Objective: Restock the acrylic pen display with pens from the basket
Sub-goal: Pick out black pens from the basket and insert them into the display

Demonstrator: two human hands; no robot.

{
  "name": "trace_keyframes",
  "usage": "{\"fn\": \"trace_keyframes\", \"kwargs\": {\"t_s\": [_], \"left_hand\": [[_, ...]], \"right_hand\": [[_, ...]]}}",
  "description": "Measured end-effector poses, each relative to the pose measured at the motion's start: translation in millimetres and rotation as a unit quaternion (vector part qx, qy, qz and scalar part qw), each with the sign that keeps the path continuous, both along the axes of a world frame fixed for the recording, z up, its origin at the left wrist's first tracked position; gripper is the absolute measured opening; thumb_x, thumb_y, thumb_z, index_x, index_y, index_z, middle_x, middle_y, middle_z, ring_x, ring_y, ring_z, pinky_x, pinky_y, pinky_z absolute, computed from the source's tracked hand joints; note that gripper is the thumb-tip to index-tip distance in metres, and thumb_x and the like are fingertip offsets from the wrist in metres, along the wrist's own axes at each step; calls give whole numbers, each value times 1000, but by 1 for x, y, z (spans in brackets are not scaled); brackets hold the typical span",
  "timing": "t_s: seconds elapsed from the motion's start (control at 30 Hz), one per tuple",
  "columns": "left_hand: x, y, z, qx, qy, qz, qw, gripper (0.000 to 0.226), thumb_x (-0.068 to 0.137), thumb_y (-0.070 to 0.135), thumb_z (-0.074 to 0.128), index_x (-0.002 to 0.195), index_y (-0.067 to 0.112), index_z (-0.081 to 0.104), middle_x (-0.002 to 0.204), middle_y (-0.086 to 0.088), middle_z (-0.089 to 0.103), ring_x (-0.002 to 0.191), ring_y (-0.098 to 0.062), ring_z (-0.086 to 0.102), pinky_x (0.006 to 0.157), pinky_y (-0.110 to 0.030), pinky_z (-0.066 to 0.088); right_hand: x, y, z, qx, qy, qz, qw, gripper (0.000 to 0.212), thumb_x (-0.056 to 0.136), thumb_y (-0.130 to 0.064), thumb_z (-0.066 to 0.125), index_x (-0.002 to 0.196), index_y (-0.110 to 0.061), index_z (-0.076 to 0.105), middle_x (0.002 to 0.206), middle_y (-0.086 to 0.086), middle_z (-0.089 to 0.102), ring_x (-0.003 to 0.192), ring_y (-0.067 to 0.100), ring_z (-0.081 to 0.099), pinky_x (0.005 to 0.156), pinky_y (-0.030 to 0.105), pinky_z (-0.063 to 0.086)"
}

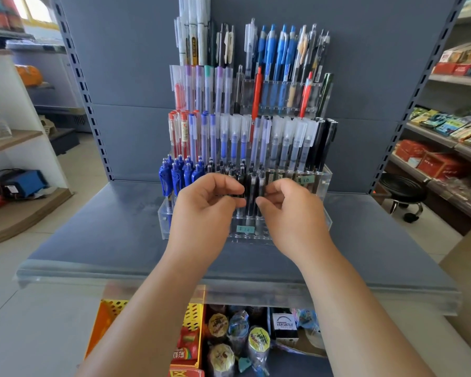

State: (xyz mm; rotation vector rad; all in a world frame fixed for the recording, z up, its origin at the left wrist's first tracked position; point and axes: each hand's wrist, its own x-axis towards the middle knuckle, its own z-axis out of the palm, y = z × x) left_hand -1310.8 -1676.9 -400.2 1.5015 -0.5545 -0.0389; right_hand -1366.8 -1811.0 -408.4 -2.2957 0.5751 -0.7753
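Note:
A tiered clear acrylic pen display (pixel 322 183) stands on the grey shelf, its rows filled with blue, red, white and black pens. In its front row stands a cluster of black pens (pixel 252 190). My left hand (pixel 206 208) pinches the left side of this cluster with thumb and fingers. Opposite it, my right hand (pixel 290 210) pinches the right side. The pens stand upright, their lower ends in the front row's holes. A yellow and orange perforated basket (pixel 192 317) sits below the shelf edge, partly hidden by my left forearm; no pens show in it.
The grey shelf board (pixel 98 240) has a transparent front lip. Blue clip pens (pixel 174 174) fill the front row's left end. Below the shelf lie tape rolls and small packs (pixel 256 338). A black stool (pixel 403 190) stands at the right, by stocked shelves.

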Motion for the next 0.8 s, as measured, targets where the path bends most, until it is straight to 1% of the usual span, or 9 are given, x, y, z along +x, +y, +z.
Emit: {"fn": "trace_keyframes", "kwargs": {"t_s": [0.1,0.2,0.3,0.43,0.53,0.6,0.63,0.73,0.8], "left_hand": [[-3,7,4,0,-7,2,1000,38,89,-15,45,88,16,67,86,2,71,79,-6,71,62,-13,48],[-15,20,6,13,-25,-8,1000,38,89,-14,47,98,18,66,85,6,70,80,-5,67,68,-17,50],[-35,39,7,20,-52,-19,998,38,87,-17,47,99,15,65,80,9,68,78,-7,64,68,-20,52],[-58,78,-21,45,-54,-21,997,40,86,-19,46,93,15,65,81,9,67,77,-2,63,69,-16,50],[-72,107,-64,85,-35,-3,996,44,79,-8,50,85,32,68,82,9,69,84,-12,65,76,-26,53],[-82,122,-96,104,-11,9,994,44,74,-1,50,82,38,68,82,10,69,84,-15,65,81,-33,54],[-88,130,-111,125,-9,17,992,44,74,1,50,81,41,67,82,13,68,83,-12,64,80,-29,53],[-103,150,-161,244,-16,22,969,44,81,-3,53,85,40,64,84,20,67,80,5,62,71,-8,45],[-110,161,-197,325,-24,26,945,37,85,-5,55,96,29,67,94,16,67,85,3,60,72,-5,41]], "right_hand": [[-9,9,8,-10,28,-6,1000,30,94,-33,64,120,-19,60,99,-10,62,88,10,60,66,23,45],[-31,32,24,-106,28,-6,994,35,94,-36,63,126,-22,57,114,-7,62,102,15,59,79,34,50],[-54,62,35,-166,8,30,986,34,94,-36,60,125,-23,59,114,-5,63,106,18,59,87,42,50],[-76,96,21,-135,19,77,988,27,95,-33,56,120,-22,61,111,-4,63,103,19,59,85,42,51],[-92,115,-18,-106,59,98,988,28,95,-32,54,120,-20,63,114,-2,64,105,20,59,88,43,51],[-102,127,-55,-76,91,98,988,27,94,-30,55,117,-20,65,111,-1,66,102,22,61,85,41,51],[-107,133,-77,-63,113,98,987,25,93,-29,55,114,-21,66,108,0,66,99,24,62,82,41,52],[-119,147,-139,-62,201,116,971,22,92,-28,55,108,-19,66,101,4,64,93,30,62,73,40,52],[-125,155,-174,-66,245,136,958,20,92,-28,54,106,-17,65,102,6,63,92,32,61,69,39,50]]}}
